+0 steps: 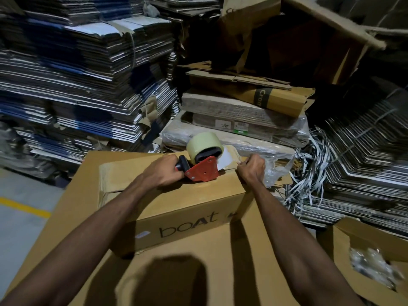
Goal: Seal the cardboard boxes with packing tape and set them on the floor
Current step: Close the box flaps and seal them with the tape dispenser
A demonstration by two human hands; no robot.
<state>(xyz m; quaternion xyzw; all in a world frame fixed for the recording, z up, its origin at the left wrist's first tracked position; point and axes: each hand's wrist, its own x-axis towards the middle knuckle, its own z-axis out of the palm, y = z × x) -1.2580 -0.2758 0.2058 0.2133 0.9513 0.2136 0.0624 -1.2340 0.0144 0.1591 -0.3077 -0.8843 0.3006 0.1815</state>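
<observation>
A brown cardboard box (187,208) printed "boAt" lies on a larger brown carton (220,261) in front of me. My left hand (164,172) grips the black handle of a red tape dispenser (202,171) that carries a pale roll of packing tape (204,145) and rests on the box's top near its right end. My right hand (251,168) pinches the free end of the tape at the box's far right top corner. A short strip of tape stretches between the dispenser and that hand.
Tall stacks of flattened cardboard (77,85) stand to the left and behind. Plastic-wrapped bundles (242,124) lie just beyond the box. Loose strapping (309,173) and more flat stacks fill the right. An open carton (375,257) sits lower right. Grey floor with a yellow line (24,206) shows at left.
</observation>
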